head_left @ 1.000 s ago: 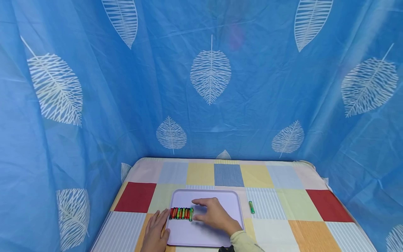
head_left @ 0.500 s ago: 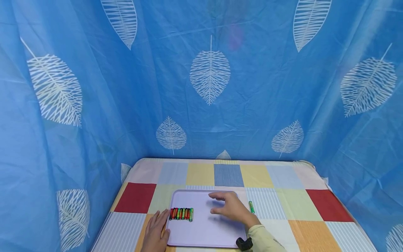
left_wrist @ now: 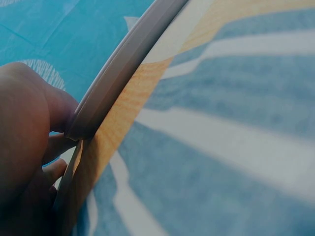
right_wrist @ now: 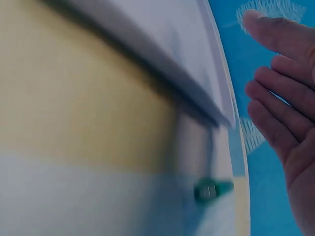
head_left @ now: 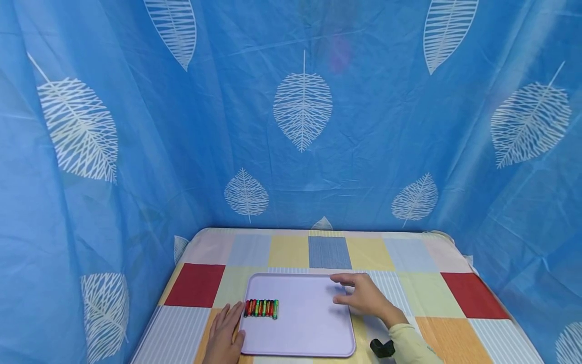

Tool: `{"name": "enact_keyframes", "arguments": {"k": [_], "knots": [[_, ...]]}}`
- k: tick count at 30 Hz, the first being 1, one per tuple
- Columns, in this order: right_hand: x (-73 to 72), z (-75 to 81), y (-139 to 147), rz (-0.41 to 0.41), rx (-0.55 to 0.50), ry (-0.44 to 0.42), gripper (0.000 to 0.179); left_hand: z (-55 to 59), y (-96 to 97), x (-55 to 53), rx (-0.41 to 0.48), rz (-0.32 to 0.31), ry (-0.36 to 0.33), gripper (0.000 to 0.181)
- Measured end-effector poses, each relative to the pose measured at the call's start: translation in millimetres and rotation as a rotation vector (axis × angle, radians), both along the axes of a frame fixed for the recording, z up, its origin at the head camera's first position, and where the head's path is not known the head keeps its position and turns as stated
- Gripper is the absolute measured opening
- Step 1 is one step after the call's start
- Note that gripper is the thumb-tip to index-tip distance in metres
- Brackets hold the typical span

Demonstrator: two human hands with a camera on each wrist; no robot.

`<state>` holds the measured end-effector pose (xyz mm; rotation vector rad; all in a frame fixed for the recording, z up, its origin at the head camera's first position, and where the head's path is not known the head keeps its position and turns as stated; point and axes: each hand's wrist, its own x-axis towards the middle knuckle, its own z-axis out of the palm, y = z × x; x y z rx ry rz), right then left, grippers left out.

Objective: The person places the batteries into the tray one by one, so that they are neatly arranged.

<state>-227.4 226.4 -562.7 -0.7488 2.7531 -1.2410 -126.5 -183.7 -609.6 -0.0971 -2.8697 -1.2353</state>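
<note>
A row of several small red, green and black batteries lies side by side in the left part of a lilac tray. My left hand rests at the tray's left edge, fingers extended; the left wrist view shows its fingers right at the tray's rim. My right hand is over the tray's right edge, thumb and fingers spread apart with nothing between them. Below it, a single green battery lies on the cloth beside the tray in the right wrist view. The hand hides this battery in the head view.
A patchwork cloth covers the table. Blue curtains with white leaf prints hang behind the table and at both sides. A black wrist device sits by the right sleeve.
My right hand has moved right, away from the battery row to the tray's right edge, and now covers the single green battery in the head view. The left hand has stayed put.
</note>
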Motion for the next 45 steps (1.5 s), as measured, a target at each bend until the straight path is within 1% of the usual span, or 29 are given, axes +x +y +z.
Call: {"name": "enact_keyframes", "arguments": {"k": [6, 12, 18, 22, 27, 32, 36, 38, 43, 45], "knots": [[1.4, 2.3, 28.4, -0.046, 0.012, -0.036, 0.054, -0.5, 0.0, -0.6, -0.008, 0.007, -0.027, 0.067], [5.7, 3.4, 50.3, -0.074, 0.067, -0.057, 0.056, 1.2, -0.2, 0.5, -0.020, 0.008, -0.007, 0.067], [12.7, -0.4, 61.4, -0.115, 0.115, -0.095, 0.058, 3.1, 0.1, 1.6, -0.014, 0.012, 0.002, 0.066], [17.7, -6.8, 63.9, -0.144, 0.135, -0.091, 0.057, 4.3, 0.0, 1.5, -0.014, 0.007, -0.005, 0.065], [21.5, -16.1, 64.2, -0.165, 0.151, -0.039, 0.052, 4.7, -0.1, 0.9, -0.010, 0.004, -0.008, 0.066], [21.5, -19.9, 65.0, -0.178, 0.151, -0.005, 0.050, 3.0, -0.7, 0.4, -0.022, 0.001, -0.011, 0.067], [21.0, -18.3, 64.1, -0.179, 0.144, -0.011, 0.049, 1.5, -0.7, 0.6, -0.020, -0.001, -0.002, 0.067], [20.8, -16.0, 61.9, -0.185, 0.130, -0.028, 0.050, 1.2, -0.8, 0.8, -0.019, -0.002, 0.003, 0.066], [20.6, -7.9, 51.0, -0.174, 0.079, -0.056, 0.050, 1.5, -1.4, 1.0, -0.009, -0.004, 0.007, 0.066], [20.3, -6.1, 45.1, -0.161, 0.072, -0.045, 0.050, 0.9, -1.4, 0.9, -0.006, -0.006, 0.009, 0.066]]}}
